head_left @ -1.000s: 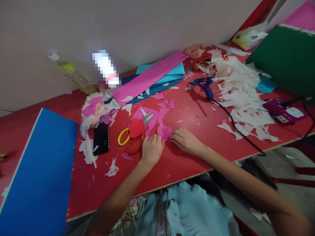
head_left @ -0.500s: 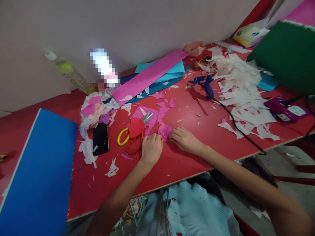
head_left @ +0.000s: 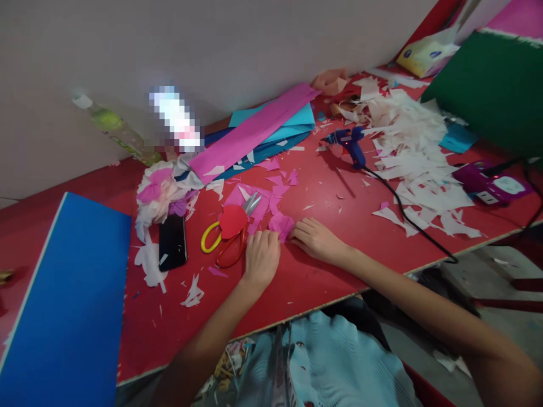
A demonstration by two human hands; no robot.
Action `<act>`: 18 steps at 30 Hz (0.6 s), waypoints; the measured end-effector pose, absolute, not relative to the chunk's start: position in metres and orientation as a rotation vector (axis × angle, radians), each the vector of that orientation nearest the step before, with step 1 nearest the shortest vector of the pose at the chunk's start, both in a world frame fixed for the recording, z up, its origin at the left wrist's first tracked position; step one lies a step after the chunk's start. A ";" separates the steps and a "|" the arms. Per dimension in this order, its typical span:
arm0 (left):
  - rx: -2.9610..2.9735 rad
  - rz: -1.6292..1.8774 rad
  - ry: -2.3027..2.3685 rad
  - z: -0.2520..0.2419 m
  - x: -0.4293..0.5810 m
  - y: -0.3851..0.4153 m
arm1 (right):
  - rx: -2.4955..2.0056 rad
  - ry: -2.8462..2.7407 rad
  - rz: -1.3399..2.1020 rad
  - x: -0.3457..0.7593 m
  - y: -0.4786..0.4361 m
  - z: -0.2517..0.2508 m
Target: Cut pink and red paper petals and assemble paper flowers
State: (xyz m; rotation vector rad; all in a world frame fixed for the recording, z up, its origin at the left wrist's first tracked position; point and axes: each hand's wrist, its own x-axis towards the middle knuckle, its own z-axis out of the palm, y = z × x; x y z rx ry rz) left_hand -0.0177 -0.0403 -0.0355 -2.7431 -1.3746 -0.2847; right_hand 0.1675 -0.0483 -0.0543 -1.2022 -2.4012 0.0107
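Note:
Between my two hands a small pink paper petal (head_left: 281, 224) rests low over the red table. The fingers of my left hand (head_left: 262, 257) are closed on its lower left edge. My right hand (head_left: 316, 240) pinches its right edge, fingertips pressed together. Just left of my left hand lie scissors (head_left: 209, 237) with a yellow and a red handle, and a red paper piece (head_left: 233, 221) covers their middle. Pink paper scraps (head_left: 259, 204) are spread behind the petal.
A blue glue gun (head_left: 350, 148) with a black cord lies behind my right hand. White scraps (head_left: 424, 164) pile up at right, near a purple power strip (head_left: 492, 183). Phone (head_left: 172, 243), paper flowers (head_left: 156, 192), blue board (head_left: 72, 299) and bottle (head_left: 119, 133) are at left.
The whole view has shifted slightly. Both hands keep their grip on the pink petal, which looks a little more spread out between them.

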 end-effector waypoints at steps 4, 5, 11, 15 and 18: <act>-2.772 -0.346 -1.281 -0.039 -0.020 -0.039 | -1.194 -2.406 0.007 0.168 -0.049 -0.054; -2.777 -0.353 -1.256 -0.040 -0.020 -0.038 | -1.191 -2.403 0.005 0.168 -0.049 -0.054; -2.835 -0.358 -1.102 -0.038 -0.023 -0.033 | -1.197 -2.400 -0.001 0.168 -0.048 -0.054; -2.893 -0.312 -1.050 -0.035 -0.025 -0.031 | -1.196 -2.401 -0.026 0.167 -0.048 -0.054; -2.898 -0.309 -1.016 -0.034 -0.026 -0.030 | -1.195 -2.402 -0.025 0.167 -0.047 -0.054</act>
